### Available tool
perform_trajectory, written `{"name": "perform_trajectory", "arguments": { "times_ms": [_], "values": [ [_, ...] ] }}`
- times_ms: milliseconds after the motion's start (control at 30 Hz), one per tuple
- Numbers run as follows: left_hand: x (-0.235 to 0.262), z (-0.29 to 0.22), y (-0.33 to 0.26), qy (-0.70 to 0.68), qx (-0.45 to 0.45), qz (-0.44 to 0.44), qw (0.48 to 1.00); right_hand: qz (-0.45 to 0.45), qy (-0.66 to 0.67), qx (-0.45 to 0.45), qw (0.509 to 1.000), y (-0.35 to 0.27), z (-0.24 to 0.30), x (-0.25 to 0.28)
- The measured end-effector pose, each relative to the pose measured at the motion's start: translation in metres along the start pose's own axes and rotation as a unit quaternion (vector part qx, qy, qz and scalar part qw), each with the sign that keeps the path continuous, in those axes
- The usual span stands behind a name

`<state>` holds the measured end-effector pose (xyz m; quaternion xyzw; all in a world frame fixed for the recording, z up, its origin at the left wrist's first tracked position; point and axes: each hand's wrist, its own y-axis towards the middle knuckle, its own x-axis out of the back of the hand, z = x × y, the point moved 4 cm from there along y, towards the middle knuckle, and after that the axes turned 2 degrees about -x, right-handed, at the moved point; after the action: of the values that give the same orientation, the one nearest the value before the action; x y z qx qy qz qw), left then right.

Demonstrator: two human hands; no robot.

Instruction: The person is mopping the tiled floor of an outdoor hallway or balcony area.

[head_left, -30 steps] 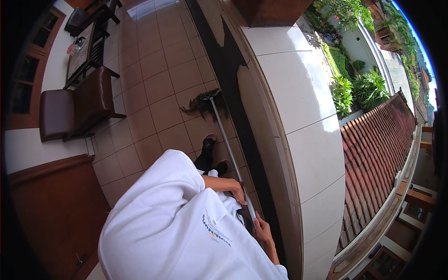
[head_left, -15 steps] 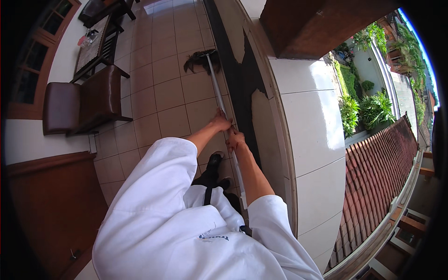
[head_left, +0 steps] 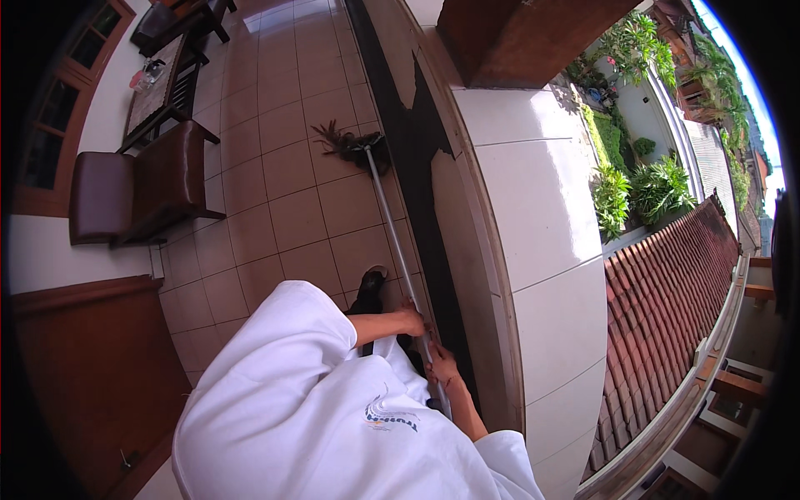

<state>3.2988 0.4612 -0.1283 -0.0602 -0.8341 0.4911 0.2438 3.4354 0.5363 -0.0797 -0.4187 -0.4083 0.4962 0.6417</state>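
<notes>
A mop with a long silver handle (head_left: 388,218) slants across the tiled floor, its dark stringy head (head_left: 354,148) lying on the tiles beside a black floor strip. Fingers wrapped around the handle, my left hand (head_left: 410,321) is close in front of my body. Lower on the same handle, nearer to me, my right hand (head_left: 442,364) is closed around it too. The handle's near end runs down past my right hand along my white shirt. A dark shoe (head_left: 372,279) shows just left of the handle.
At left, a brown padded chair (head_left: 137,185) stands by a table (head_left: 156,83) with small items on it. A low tiled ledge (head_left: 542,217) runs along the right, with a brown pillar (head_left: 525,42) on it. Beyond lie a tiled roof (head_left: 667,308) and plants.
Both hands have drawn back toward my body along with the handle. The mop head has slid nearer across the tiles, its strands spread to the left.
</notes>
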Motion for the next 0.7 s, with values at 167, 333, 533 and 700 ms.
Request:
{"name": "perform_trajectory", "arguments": {
  "times_ms": [167, 333, 533, 700],
  "values": [
    [-0.111, -0.090, -0.005, 0.094, -0.254, 0.144, 0.952, -0.065, -0.097, 0.225, 0.967, -0.053, -0.148, 0.056],
    [-0.172, -0.141, -0.033, 0.078, -0.311, 0.228, 0.919, -0.028, -0.089, 0.082, 0.992, -0.149, -0.257, 0.089],
    [-0.189, -0.132, -0.013, 0.056, -0.310, 0.144, 0.938, -0.014, -0.163, 0.084, 0.983, -0.177, -0.280, 0.129],
    [-0.163, -0.116, -0.019, -0.039, -0.229, 0.128, 0.964, -0.058, -0.326, 0.240, 0.913, -0.119, -0.180, 0.143]
  ]
}}
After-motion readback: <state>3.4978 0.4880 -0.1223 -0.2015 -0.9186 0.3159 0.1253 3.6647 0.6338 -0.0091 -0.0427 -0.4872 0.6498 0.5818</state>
